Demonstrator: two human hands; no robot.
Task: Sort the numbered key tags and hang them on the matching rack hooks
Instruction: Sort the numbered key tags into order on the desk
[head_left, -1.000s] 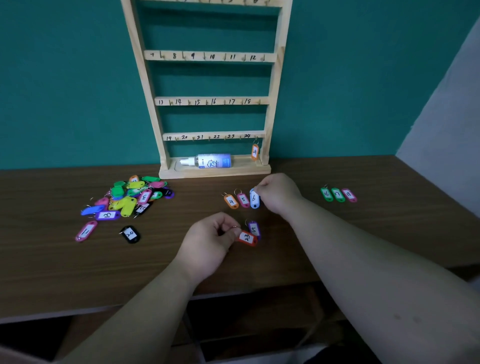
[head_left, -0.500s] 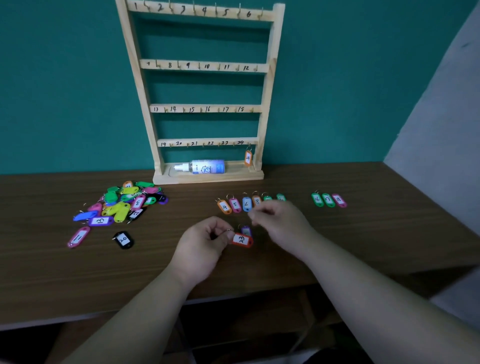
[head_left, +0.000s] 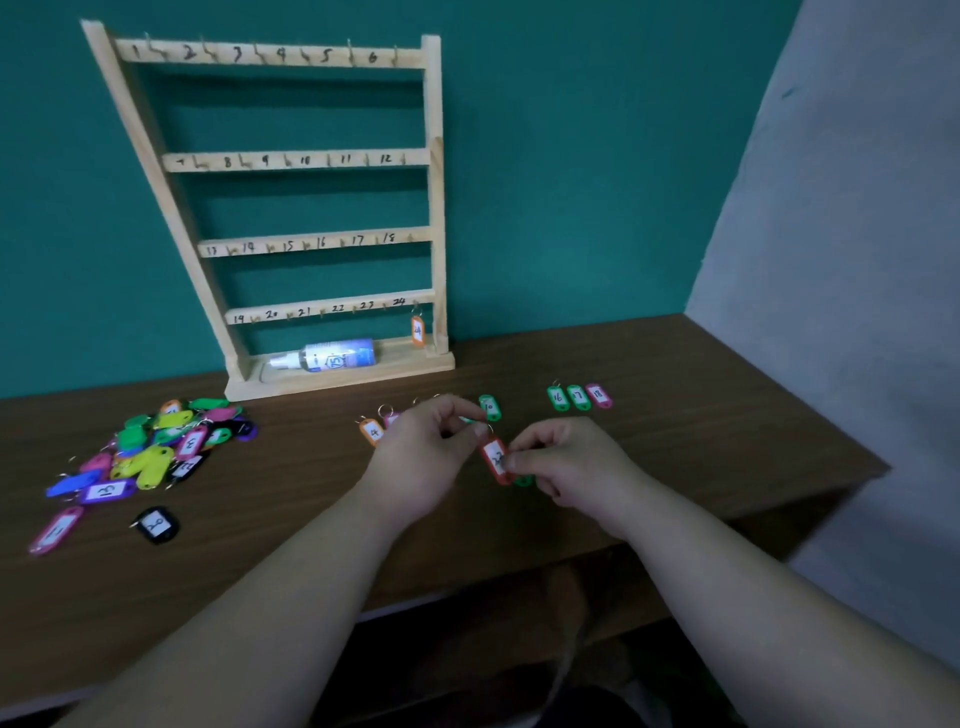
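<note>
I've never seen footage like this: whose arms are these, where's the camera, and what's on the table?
No machine here: a person wears a camera on the head, looking down at their own arms. The left hand and right hand together pinch a red tag, its number blurred. On the table lie a pile of coloured tags and three tags marked 16, 17, 18. The wooden rack has numbered hooks; one orange tag hangs under 24, a spray bottle lies on its base.

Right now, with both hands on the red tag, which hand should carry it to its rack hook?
Probably right. The right hand pinches the red tag by its body, leaving the ring end free for hooking; the left hand pinches that ring end, so it would be in the way.
</note>
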